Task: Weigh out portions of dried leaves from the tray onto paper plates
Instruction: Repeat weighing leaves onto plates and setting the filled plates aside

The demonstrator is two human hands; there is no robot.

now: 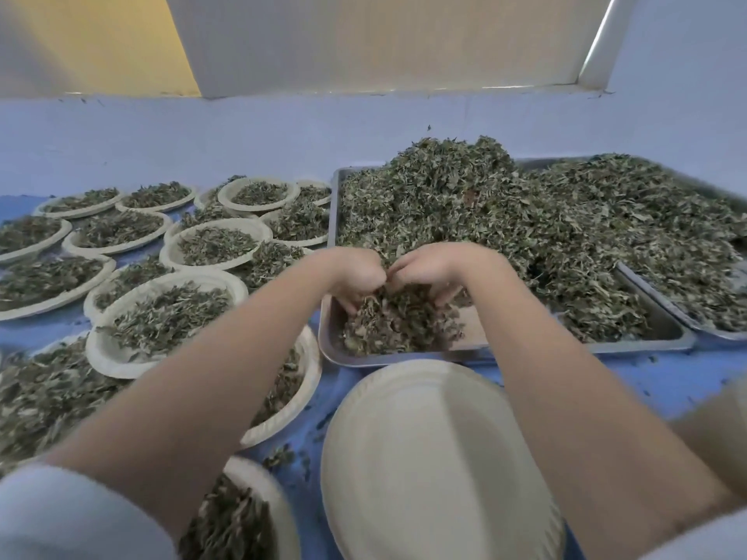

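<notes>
Blue table covering [667,381] underfoot, and the dried leaves [465,220] sit heaped in the metal tray [630,343]. Left hand [351,276] and right hand [434,272] both dig in at the near corner, fingers curled around a clump. Bare paper plate [424,458] just below; filled plates [169,317] crowd the left

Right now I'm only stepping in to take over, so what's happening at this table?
A person is portioning dried leaves. Both the left hand and the right hand are curled into the leaves at the near corner of the metal tray, gathering a handful. An empty paper plate waits just in front of the tray. Many filled plates already lie to the left.
</notes>
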